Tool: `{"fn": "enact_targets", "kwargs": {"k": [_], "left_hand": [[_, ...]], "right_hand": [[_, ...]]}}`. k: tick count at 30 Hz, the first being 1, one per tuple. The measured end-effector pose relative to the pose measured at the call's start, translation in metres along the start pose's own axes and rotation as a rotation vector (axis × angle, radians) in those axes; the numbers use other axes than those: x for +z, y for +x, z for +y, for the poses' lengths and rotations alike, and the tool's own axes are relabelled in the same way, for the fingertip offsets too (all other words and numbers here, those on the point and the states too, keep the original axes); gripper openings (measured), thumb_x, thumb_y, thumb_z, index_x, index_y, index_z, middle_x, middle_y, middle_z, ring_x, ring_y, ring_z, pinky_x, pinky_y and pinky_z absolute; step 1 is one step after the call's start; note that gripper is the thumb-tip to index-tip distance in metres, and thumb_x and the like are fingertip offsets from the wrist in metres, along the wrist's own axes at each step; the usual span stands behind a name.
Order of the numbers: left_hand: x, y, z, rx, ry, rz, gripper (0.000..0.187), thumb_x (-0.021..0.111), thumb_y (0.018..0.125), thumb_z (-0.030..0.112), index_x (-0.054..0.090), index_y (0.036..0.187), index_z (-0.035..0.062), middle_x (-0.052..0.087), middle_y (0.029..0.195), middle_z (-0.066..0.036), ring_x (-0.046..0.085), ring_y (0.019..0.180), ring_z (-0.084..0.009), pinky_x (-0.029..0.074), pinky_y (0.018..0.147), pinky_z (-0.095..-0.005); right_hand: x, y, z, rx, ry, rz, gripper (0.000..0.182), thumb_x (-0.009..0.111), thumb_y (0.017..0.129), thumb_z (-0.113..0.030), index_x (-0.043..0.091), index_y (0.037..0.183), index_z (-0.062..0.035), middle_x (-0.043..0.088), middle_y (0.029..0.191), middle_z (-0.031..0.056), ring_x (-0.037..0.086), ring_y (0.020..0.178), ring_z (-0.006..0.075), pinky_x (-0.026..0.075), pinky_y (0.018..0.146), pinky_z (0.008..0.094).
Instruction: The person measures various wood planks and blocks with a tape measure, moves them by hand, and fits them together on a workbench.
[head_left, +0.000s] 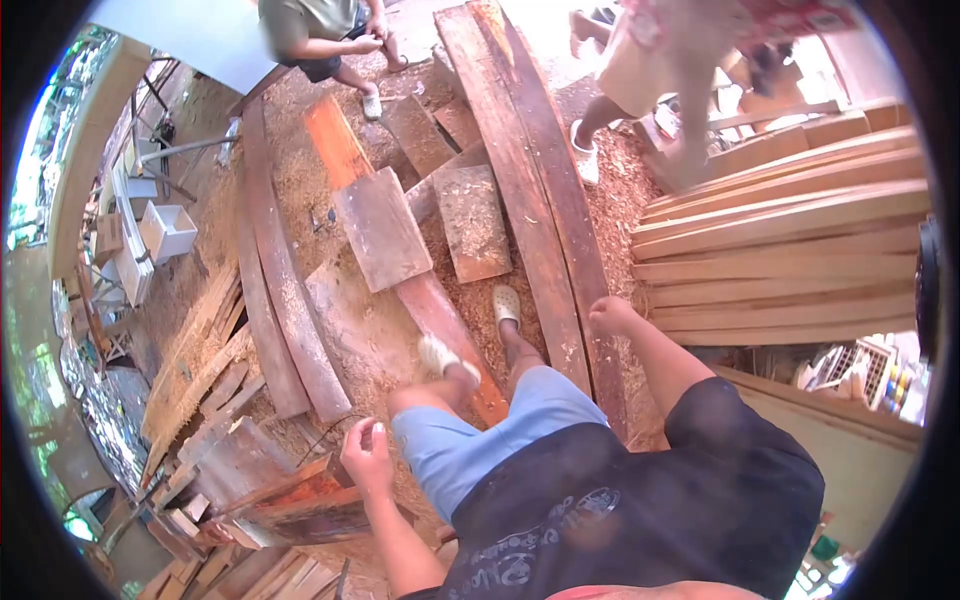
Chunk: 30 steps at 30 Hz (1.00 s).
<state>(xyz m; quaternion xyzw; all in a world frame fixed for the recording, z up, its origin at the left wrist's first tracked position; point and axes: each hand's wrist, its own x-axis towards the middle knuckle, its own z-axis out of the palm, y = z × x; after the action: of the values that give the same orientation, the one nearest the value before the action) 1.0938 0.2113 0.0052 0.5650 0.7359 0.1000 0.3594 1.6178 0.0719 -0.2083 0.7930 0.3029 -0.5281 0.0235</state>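
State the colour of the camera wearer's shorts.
The shorts are light blue; the head view shows them best.

Black T-shirt (pixel 650 510) on the camera wearer: pale script-like lettering (pixel 510 562) across the chest, with a small round emblem (pixel 600 501) beside it. Print slanted and blurred; individual letters suggested, no word readable with certainty. No other legible text, number or sign.
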Motion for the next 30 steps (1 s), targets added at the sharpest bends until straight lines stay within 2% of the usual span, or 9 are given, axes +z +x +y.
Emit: {"fn": "enact_targets", "kwargs": {"k": [4, 11, 15, 18, 19, 22, 23, 27, 30], "left_hand": [[0.07, 0.055, 0.026, -0.026, -0.111, -0.116, 0.024, 0.073, 0.09, 0.018, 0.075, 0.108, 0.0013, 0.074, 0.099, -0.014, 0.073, 0.09, -0.0245, 0.057, 0.083, -0.0371], [0.237, 0.162, 0.044, -0.022, -0.247, -0.504, 0.029, 0.074, 0.091, 0.021, 0.075, 0.113, 0.002, 0.076, 0.106, -0.015, 0.074, 0.091, -0.0235, 0.059, 0.085, -0.0352], [0.287, 0.215, 0.061, -0.038, -0.277, -0.626, 0.033, 0.075, 0.092, 0.023, 0.073, 0.116, 0.001, 0.077, 0.109, -0.015, 0.075, 0.094, -0.022, 0.059, 0.086, -0.0338], [0.307, 0.247, 0.048, -0.063, -0.35, -0.597, 0.033, 0.075, 0.092, 0.022, 0.073, 0.117, -0.0005, 0.077, 0.106, -0.015, 0.075, 0.092, -0.0206, 0.059, 0.084, -0.0331], [0.314, 0.254, 0.038, -0.075, -0.365, -0.576, 0.033, 0.075, 0.092, 0.021, 0.073, 0.117, -0.0008, 0.077, 0.105, -0.015, 0.074, 0.091, -0.0205, 0.059, 0.084, -0.033], [0.323, 0.27, 0.02, -0.113, -0.359, -0.535, 0.032, 0.074, 0.091, 0.018, 0.072, 0.116, -0.0009, 0.077, 0.102, -0.015, 0.074, 0.089, -0.02, 0.059, 0.083, -0.033], [0.323, 0.275, 0.017, -0.127, -0.345, -0.526, 0.031, 0.074, 0.091, 0.017, 0.072, 0.116, -0.0009, 0.077, 0.102, -0.015, 0.074, 0.088, -0.0199, 0.06, 0.083, -0.0331], [0.318, 0.296, 0.026, -0.085, -0.412, -0.525, 0.029, 0.073, 0.092, 0.019, 0.072, 0.115, 0.0017, 0.075, 0.102, -0.014, 0.074, 0.086, -0.023, 0.059, 0.082, -0.0357], [0.316, 0.309, 0.029, -0.091, -0.432, -0.541, 0.029, 0.073, 0.092, 0.019, 0.072, 0.115, 0.0019, 0.075, 0.1, -0.014, 0.075, 0.086, -0.0235, 0.059, 0.082, -0.036]], "right_hand": [[0.022, 0.013, -0.01, 0.053, -0.031, -0.091, 0.037, 0.071, 0.085, -0.032, 0.078, 0.111, -0.0063, 0.077, 0.106, 0.0183, 0.074, 0.104, 0.0327, 0.057, 0.094, 0.0418], [0.05, 0.02, -0.058, 0.078, 0.037, -0.162, 0.035, 0.072, 0.09, -0.028, 0.075, 0.116, -0.0056, 0.077, 0.109, 0.0169, 0.074, 0.104, 0.0277, 0.058, 0.092, 0.04], [0.045, 0.055, -0.067, 0.119, -0.176, -0.177, 0.033, 0.073, 0.091, -0.028, 0.074, 0.114, -0.0034, 0.078, 0.106, 0.0159, 0.074, 0.102, 0.0284, 0.058, 0.092, 0.0406], [0.043, 0.101, -0.081, 0.196, -0.15, -0.194, 0.032, 0.074, 0.09, -0.026, 0.074, 0.111, -0.002, 0.077, 0.107, 0.0176, 0.074, 0.101, 0.0312, 0.058, 0.091, 0.0413], [0.042, 0.113, -0.094, 0.188, -0.162, -0.135, 0.034, 0.075, 0.087, -0.028, 0.076, 0.11, -0.0035, 0.076, 0.105, 0.0202, 0.072, 0.104, 0.0365, 0.056, 0.093, 0.0437], [0.042, 0.154, -0.13, 0.09, -0.233, -0.075, 0.037, 0.076, 0.087, -0.028, 0.074, 0.111, -0.0002, 0.075, 0.107, 0.0222, 0.071, 0.106, 0.0394, 0.056, 0.094, 0.0445], [0.046, 0.169, -0.139, 0.076, -0.213, -0.055, 0.041, 0.075, 0.088, -0.03, 0.073, 0.115, 0.0, 0.072, 0.117, 0.0236, 0.068, 0.112, 0.0411, 0.054, 0.098, 0.0458], [0.064, 0.239, -0.175, -0.031, -0.333, -0.003, 0.045, 0.073, 0.09, -0.034, 0.071, 0.119, -0.0001, 0.067, 0.126, 0.0245, 0.062, 0.121, 0.0409, 0.049, 0.106, 0.0471], [0.06, 0.285, -0.235, -0.037, -0.387, 0.073, 0.047, 0.073, 0.09, -0.036, 0.07, 0.119, 0.0012, 0.068, 0.124, 0.0243, 0.061, 0.123, 0.0412, 0.049, 0.106, 0.0468]]}}
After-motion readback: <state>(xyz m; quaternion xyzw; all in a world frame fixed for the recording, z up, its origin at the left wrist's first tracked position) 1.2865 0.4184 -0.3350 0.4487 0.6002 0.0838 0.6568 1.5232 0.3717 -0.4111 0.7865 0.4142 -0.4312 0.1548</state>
